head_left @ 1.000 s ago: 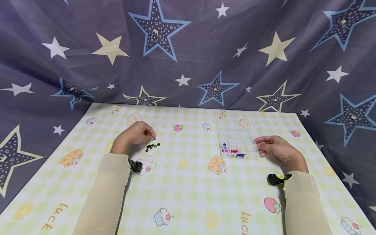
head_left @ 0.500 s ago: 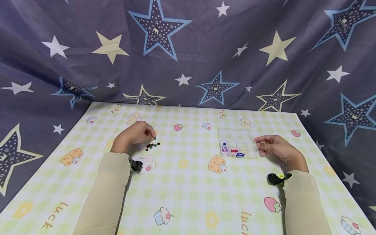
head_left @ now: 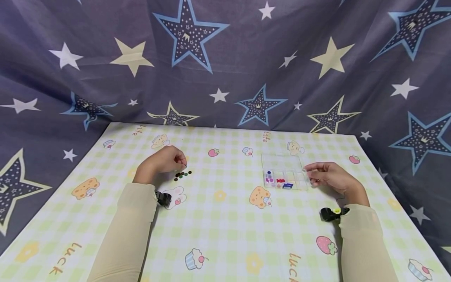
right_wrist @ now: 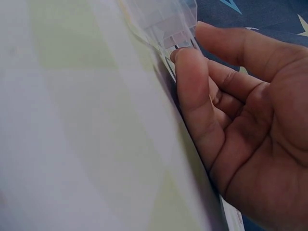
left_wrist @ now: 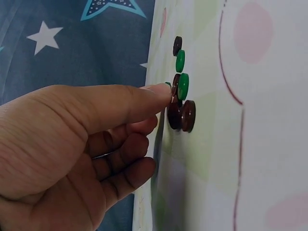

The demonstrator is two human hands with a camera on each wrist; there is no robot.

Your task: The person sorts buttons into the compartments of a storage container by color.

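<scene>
Head: my left grip point(head_left: 161, 159) sits beside loose discs point(head_left: 181, 176) on the bench point(head_left: 218, 235). Left wrist: it pinches a green disc point(left_wrist: 168, 83); likely picking up, next wanting a steady lift. Right wrist: my right grip point(right_wrist: 255, 115) clasps the clear box point(right_wrist: 163, 14).

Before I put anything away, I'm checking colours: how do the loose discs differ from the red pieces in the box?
The loose discs are dark brown and green; the red pieces share one colour. The loose discs lie on the tablecloth; the red pieces sit inside the clear box. Both are small.
</scene>
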